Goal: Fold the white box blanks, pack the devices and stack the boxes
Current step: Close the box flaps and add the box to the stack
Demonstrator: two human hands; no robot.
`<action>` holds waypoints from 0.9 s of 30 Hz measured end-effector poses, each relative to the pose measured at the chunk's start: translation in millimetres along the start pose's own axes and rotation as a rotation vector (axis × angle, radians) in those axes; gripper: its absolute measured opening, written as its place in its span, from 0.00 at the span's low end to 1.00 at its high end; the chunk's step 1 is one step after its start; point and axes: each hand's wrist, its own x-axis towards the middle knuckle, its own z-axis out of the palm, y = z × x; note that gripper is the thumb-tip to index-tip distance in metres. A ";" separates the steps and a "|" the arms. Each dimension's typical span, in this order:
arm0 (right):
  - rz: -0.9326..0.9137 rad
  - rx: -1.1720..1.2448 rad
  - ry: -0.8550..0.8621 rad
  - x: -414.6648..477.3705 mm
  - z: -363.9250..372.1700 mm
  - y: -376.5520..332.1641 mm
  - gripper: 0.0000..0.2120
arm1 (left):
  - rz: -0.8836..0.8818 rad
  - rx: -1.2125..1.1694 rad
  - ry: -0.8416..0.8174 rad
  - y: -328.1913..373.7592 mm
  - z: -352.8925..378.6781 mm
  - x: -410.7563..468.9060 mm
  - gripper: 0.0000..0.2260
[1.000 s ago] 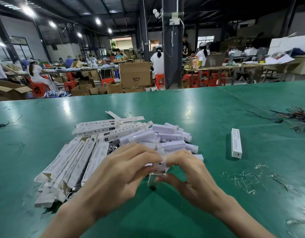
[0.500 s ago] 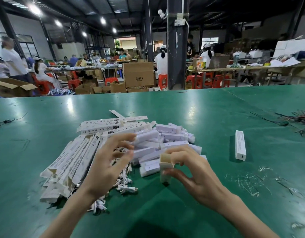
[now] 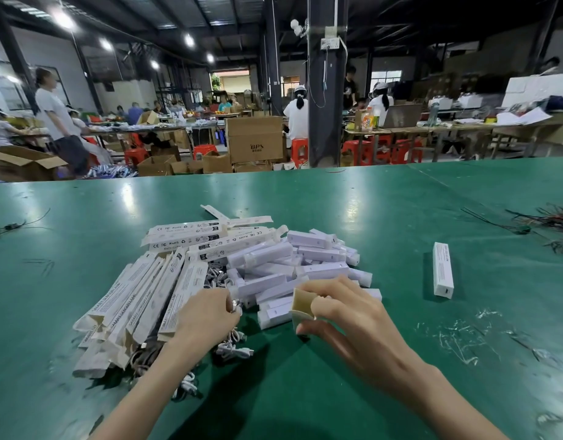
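The right hand [image 3: 346, 315] has its grip clamped on a slim white cardboard box [image 3: 302, 301], thumb low on one side and fingers curled over the top. The box stands on end on the surface with its open mouth tilted towards the pile, and the brown inside shows. The left hand [image 3: 207, 315] has its fingertips closed in a pinch on a small shiny piece [image 3: 234, 304] at the near edge of the heap; I cannot tell whether it is a cable plug or part of a device. The step in hand looks like loading the box. To do it well, keep the mouth square and uncrushed by easing the right thumb's pressure. Lift one item free of the tangle of white coiled cables [image 3: 234, 349] without dragging others, and slide it in straight along the box's length before tucking the flap. Just behind the hands lies the heap of pale lilac-white oblong devices [image 3: 318, 254]. To its left, fanned out, are the flat white printed box blanks [image 3: 137, 300]. One closed white packed box [image 3: 443, 269] lies alone, well apart to the right, a likely start for the stack. The glossy green surface [image 3: 400, 201] also carries clear plastic scraps [image 3: 457, 338] and dark loose wires [image 3: 546, 220]. Beyond are a dark steel pillar [image 3: 326, 90], a brown printed carton [image 3: 254, 139], red plastic stools [image 3: 356, 150] and people at other benches.
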 end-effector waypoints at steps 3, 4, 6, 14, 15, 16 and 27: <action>0.016 -0.013 -0.006 -0.2 -0.6 -1.6 0.09 | 0.005 0.026 0.042 0.7 -0.2 6.9 0.05; 0.013 -0.001 -0.006 0.1 -1.0 -1.9 0.09 | 0.016 0.036 0.049 0.2 0.1 8.8 0.05; 0.006 0.036 -0.012 1.4 -2.0 -2.5 0.09 | 0.034 0.107 0.013 -0.7 0.6 11.3 0.00; -0.001 0.028 -0.001 1.6 -3.1 -3.0 0.06 | 0.061 0.034 0.050 -4.4 7.1 10.5 0.08; 0.001 0.027 0.008 1.4 -3.4 -2.9 0.05 | 0.064 -0.015 0.062 -5.1 6.5 9.7 0.08; 0.006 0.027 0.017 1.1 -3.6 -2.9 0.05 | 0.071 -0.066 0.079 -5.4 5.4 8.8 0.09; -0.013 -0.005 0.029 1.5 -0.6 -1.0 0.14 | 0.274 -0.941 0.308 29.0 -95.5 -34.0 0.09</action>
